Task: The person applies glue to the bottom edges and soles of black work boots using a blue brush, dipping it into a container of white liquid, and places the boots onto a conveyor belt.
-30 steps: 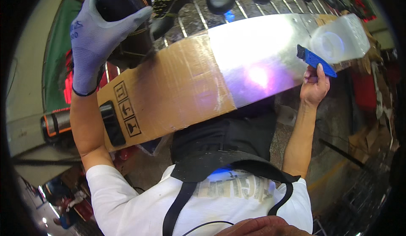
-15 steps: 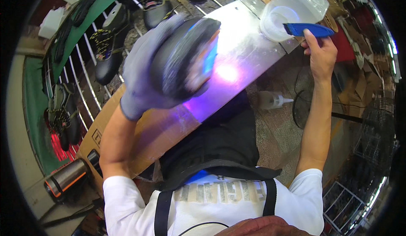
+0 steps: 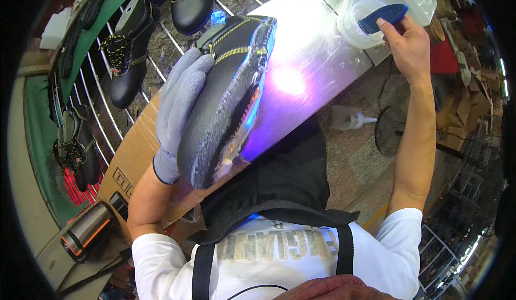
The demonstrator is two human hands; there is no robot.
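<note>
My left hand (image 3: 180, 98), in a grey glove, is closed around a black shoe upper (image 3: 223, 93) with yellow stitching. The shoe stands tilted, toe toward me, its whitish, rough bottom edge turned to the right. My bare right hand (image 3: 409, 50) pinches a blue brush (image 3: 384, 18) between thumb and fingers. The brush lies over the mouth of a translucent plastic jug (image 3: 352, 34) resting on its side, with whitish stuff around the opening. Its bristle end is hard to make out there.
A metal-topped board (image 3: 322, 69) with cardboard (image 3: 131, 155) at its left end lies across in front of me, lit by a bright purple glow. Several black shoes (image 3: 129, 58) sit on a barred rack at left. A steel flask (image 3: 88, 230) lies lower left; a squeeze bottle (image 3: 346, 118) is below the board.
The shoe has turned, its toe swinging down toward me and its side coming into sharp view. My right hand has tilted the brush and brought it over the jug's mouth.
</note>
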